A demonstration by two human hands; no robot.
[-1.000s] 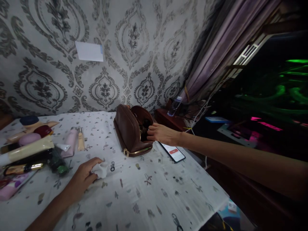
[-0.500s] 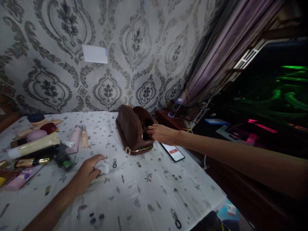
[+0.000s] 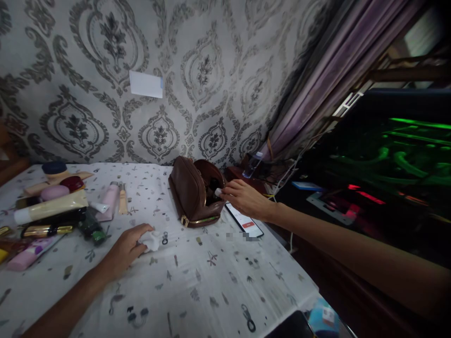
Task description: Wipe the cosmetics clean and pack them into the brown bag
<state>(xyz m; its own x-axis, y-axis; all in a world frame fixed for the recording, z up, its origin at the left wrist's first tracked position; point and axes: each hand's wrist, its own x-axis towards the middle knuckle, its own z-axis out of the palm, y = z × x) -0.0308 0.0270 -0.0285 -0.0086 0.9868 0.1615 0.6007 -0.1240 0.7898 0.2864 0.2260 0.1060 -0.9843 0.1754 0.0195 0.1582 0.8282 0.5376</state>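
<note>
On the patterned cloth, my left hand [image 3: 127, 246] has its thumb and fingers closed around a crumpled white tissue [image 3: 151, 240]. A brown zippered toiletry bag [image 3: 188, 185] stands unzipped, its dark inside showing and its flap leaning back. At the bag's mouth, my right hand [image 3: 243, 198] pinches a small white thing [image 3: 218, 192]; most of it is hidden by the fingers, so its kind does not show. Under my right wrist lies a phone [image 3: 248, 224] with its screen lit.
Several cosmetics lie in a heap at the left, among them a cream tube [image 3: 52, 209]. A pink tube [image 3: 109, 202] and a slim beige bottle [image 3: 122, 199] are beside it. Past the table's right edge stand a clear bottle [image 3: 252, 165], cables and a computer case with green lights [image 3: 405, 150].
My right hand has drawn back slightly from inside the bag, and a small white thing now shows at its fingertips. The left hand stays on the tissue. The view has shifted a little.
</note>
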